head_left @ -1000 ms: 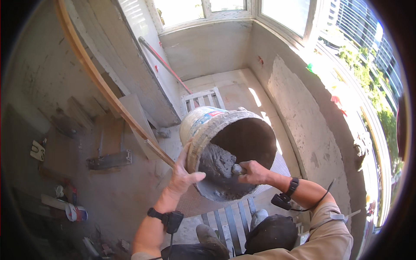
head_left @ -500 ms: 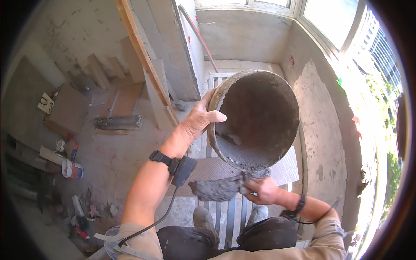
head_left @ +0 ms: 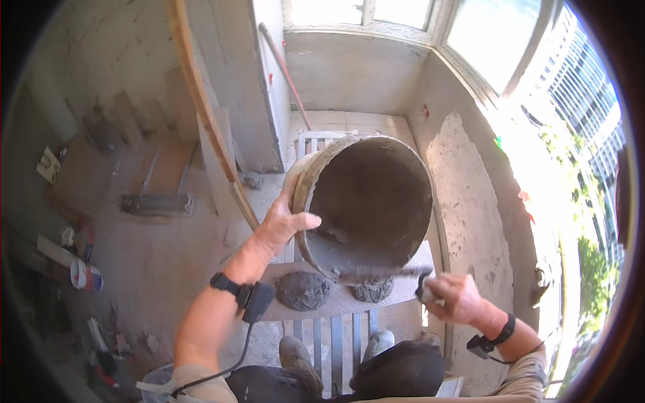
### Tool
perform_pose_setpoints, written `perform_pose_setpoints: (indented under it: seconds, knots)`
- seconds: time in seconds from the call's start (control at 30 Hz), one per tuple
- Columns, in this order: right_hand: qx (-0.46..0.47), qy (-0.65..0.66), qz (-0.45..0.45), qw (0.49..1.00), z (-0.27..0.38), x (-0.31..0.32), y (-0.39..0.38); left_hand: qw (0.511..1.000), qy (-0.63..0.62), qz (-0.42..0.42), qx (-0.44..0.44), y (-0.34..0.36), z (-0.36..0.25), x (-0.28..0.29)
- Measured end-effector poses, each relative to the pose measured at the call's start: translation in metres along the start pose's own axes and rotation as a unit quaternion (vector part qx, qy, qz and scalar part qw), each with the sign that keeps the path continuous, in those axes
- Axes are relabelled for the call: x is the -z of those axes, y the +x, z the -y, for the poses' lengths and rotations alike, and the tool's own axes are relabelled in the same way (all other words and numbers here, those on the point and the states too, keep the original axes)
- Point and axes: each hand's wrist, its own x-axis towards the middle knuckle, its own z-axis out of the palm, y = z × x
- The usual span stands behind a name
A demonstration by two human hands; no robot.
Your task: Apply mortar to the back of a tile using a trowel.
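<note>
Gray walls (head_left: 349,74) stand behind a bucket (head_left: 411,215). The left hand (head_left: 277,227) grips its left rim. Below its right side, the right hand (head_left: 458,298) squeezes a trowel (head_left: 423,290).

The bucket (head_left: 376,174) looks like plastic, its inside coated matt, its rim crusted and rough; the mortar mounds (head_left: 304,291) are lumpy and damp-looking; the tile (head_left: 342,303) under them has a finely textured face; the slats (head_left: 317,342) seem dull metal; that long batten (head_left: 195,87) is plain wood; the trousers (head_left: 403,369) are matt cloth.
</note>
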Motion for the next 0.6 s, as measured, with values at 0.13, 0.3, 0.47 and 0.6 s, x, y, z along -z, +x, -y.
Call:
perform_pose_setpoints:
  seconds: [0.13, 0.3, 0.47, 0.6]
  knots:
    - [-0.125, 0.035, 0.085, 0.988, -0.026, -0.023, 0.055, 1.000, -0.005, 0.025, 0.016, -0.006, 0.018, -0.031]
    - [-0.098, -0.120, 0.205, 0.966, -0.037, -0.084, 0.197, 0.999, 0.026, 0.025, 0.031, -0.016, 0.015, -0.053]
    - [-0.005, -0.220, -0.127, 0.967, -0.052, -0.175, 0.231, 0.995, 0.068, 0.053, 0.055, -0.020, 0.018, -0.068]
    - [-0.021, -0.154, 0.064, 0.986, -0.062, -0.283, 0.222, 0.989, 0.108, 0.085, 0.063, -0.018, 0.020, -0.066]
